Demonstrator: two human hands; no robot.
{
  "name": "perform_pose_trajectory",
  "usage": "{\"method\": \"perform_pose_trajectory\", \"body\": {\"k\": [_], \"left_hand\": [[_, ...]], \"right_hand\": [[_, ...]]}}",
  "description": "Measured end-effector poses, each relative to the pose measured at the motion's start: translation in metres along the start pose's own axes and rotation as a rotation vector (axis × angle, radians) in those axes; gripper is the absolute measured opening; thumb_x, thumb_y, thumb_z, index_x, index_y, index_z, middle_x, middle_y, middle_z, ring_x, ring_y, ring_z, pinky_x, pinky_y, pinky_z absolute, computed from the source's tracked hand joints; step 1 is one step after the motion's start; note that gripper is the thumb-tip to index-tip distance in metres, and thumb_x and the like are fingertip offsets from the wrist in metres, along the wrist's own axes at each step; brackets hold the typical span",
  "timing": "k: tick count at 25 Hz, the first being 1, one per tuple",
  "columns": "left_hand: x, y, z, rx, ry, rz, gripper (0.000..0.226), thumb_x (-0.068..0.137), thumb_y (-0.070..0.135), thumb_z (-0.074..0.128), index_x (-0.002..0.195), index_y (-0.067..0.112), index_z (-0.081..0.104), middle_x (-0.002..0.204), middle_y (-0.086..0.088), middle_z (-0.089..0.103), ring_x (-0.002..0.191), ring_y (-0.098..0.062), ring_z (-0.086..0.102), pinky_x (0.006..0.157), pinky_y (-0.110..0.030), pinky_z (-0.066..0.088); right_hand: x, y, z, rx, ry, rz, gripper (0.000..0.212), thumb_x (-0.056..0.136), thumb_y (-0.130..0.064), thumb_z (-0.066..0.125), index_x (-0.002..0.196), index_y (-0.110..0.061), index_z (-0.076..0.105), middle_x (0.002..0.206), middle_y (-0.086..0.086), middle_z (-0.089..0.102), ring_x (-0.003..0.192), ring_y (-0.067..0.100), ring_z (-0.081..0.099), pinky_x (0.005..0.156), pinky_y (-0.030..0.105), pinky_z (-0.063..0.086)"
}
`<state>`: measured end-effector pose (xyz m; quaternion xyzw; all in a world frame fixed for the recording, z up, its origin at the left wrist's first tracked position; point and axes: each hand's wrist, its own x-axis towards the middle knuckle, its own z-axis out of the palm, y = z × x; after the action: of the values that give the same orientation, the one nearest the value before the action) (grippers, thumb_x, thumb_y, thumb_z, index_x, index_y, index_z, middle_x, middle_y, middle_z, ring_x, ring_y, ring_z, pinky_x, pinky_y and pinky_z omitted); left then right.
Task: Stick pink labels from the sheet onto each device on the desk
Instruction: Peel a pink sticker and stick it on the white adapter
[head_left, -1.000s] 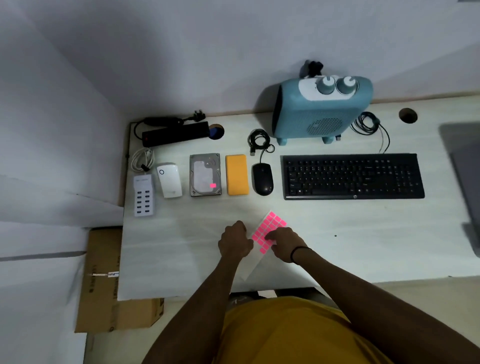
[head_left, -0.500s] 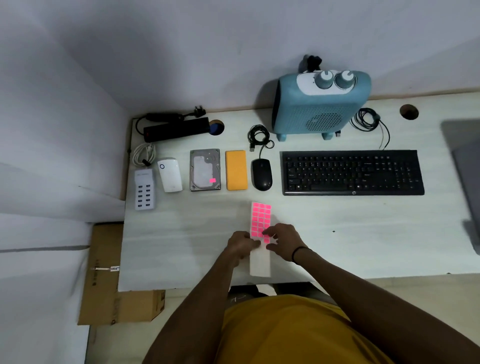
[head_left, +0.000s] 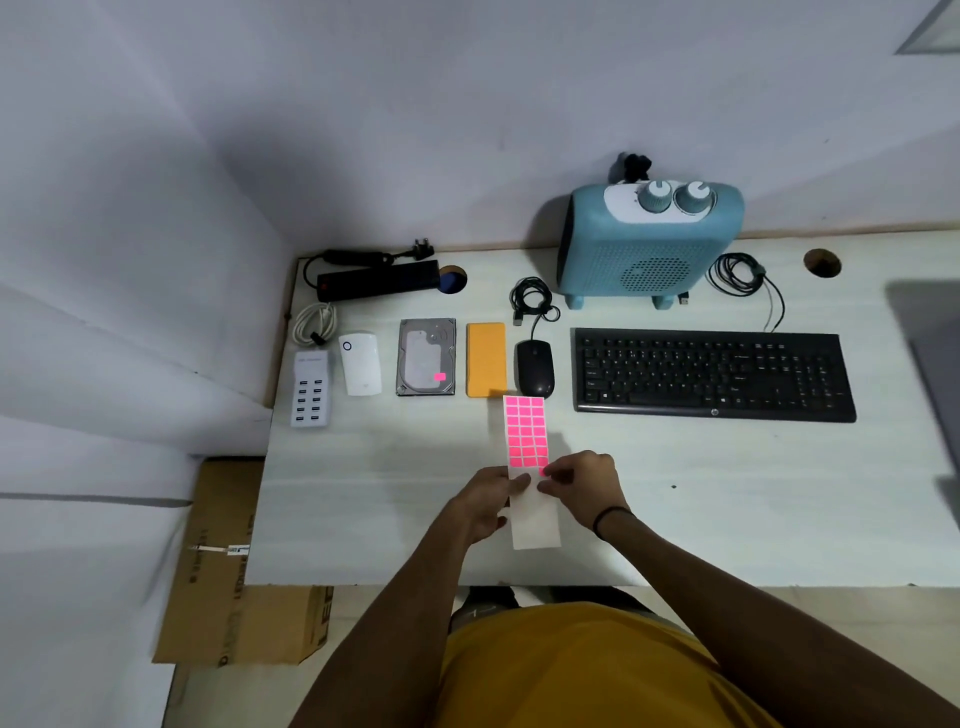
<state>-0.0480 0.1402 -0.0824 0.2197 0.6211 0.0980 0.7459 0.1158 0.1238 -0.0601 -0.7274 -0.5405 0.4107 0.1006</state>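
Observation:
The label sheet lies lengthwise on the white desk, pink labels on its far half and bare backing near me. My left hand grips the sheet's left edge. My right hand pinches a pink label at the sheet's right edge. In a row behind stand a white USB hub, a white adapter, a hard drive bearing one pink label, an orange power bank, a black mouse and a black keyboard.
A blue fan heater stands at the back, with a black power strip and coiled cables to its left. A cardboard box sits on the floor left of the desk. Two cable holes pierce the desk's back edge.
The sheet has turned from a slant to straight lengthwise. My left hand now grips its left edge, and my right hand has closed on a label at the right edge.

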Motion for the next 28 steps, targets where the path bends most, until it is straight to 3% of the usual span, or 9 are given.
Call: {"method": "perform_pose_trajectory", "body": {"k": [9, 14, 18, 21, 25, 28], "left_hand": [[-0.007, -0.010, 0.007, 0.032, -0.025, 0.017, 0.029, 0.103, 0.026, 0.057, 0.129, 0.015, 0.063, 0.121, -0.002, 0.069, 0.113, -0.023, 0.060, 0.096, -0.042, 0.040], [-0.007, -0.011, -0.001, 0.041, -0.024, 0.019, 0.030, 0.102, 0.027, 0.059, 0.129, 0.015, 0.063, 0.124, -0.004, 0.069, 0.118, -0.027, 0.059, 0.101, -0.047, 0.042], [-0.007, -0.012, -0.008, 0.039, -0.019, 0.008, 0.028, 0.102, 0.027, 0.059, 0.127, 0.016, 0.064, 0.124, -0.004, 0.069, 0.119, -0.027, 0.059, 0.107, -0.050, 0.040], [-0.007, -0.012, -0.012, 0.031, -0.029, 0.005, 0.021, 0.102, 0.025, 0.059, 0.119, 0.018, 0.067, 0.121, -0.003, 0.071, 0.119, -0.026, 0.060, 0.107, -0.050, 0.040], [-0.007, -0.010, -0.015, 0.009, -0.041, -0.007, 0.018, 0.102, 0.025, 0.058, 0.117, 0.019, 0.067, 0.116, -0.001, 0.071, 0.114, -0.023, 0.060, 0.105, -0.048, 0.040], [-0.006, -0.010, -0.018, 0.016, -0.049, -0.007, 0.019, 0.102, 0.026, 0.059, 0.117, 0.020, 0.068, 0.117, -0.002, 0.072, 0.116, -0.024, 0.061, 0.106, -0.049, 0.040]], "right_hand": [[-0.005, 0.003, -0.003, -0.032, 0.034, -0.004, 0.015, 0.089, -0.022, 0.070, 0.094, -0.012, 0.080, 0.092, 0.003, 0.078, 0.082, 0.016, 0.069, 0.087, 0.028, 0.056], [-0.002, -0.001, -0.001, -0.039, -0.004, -0.011, 0.017, 0.086, -0.024, 0.074, 0.096, -0.011, 0.079, 0.092, 0.003, 0.077, 0.080, 0.013, 0.068, 0.083, 0.021, 0.053], [0.000, -0.005, 0.000, -0.086, -0.035, -0.057, 0.016, 0.088, -0.024, 0.070, 0.094, -0.012, 0.079, 0.091, 0.002, 0.077, 0.074, 0.009, 0.061, 0.086, 0.027, 0.056], [0.001, -0.007, 0.000, -0.060, -0.064, -0.063, 0.021, 0.082, -0.030, 0.078, 0.092, -0.012, 0.079, 0.087, 0.001, 0.076, 0.076, 0.010, 0.065, 0.079, 0.019, 0.053], [0.004, -0.011, 0.000, -0.106, -0.057, -0.100, 0.016, 0.088, -0.023, 0.071, 0.093, -0.011, 0.079, 0.090, 0.004, 0.077, 0.082, 0.015, 0.068, 0.085, 0.027, 0.056], [0.004, -0.012, -0.003, -0.143, -0.082, -0.144, 0.019, 0.083, -0.029, 0.075, 0.089, -0.012, 0.079, 0.083, 0.002, 0.076, 0.076, 0.014, 0.067, 0.080, 0.026, 0.057]]}}
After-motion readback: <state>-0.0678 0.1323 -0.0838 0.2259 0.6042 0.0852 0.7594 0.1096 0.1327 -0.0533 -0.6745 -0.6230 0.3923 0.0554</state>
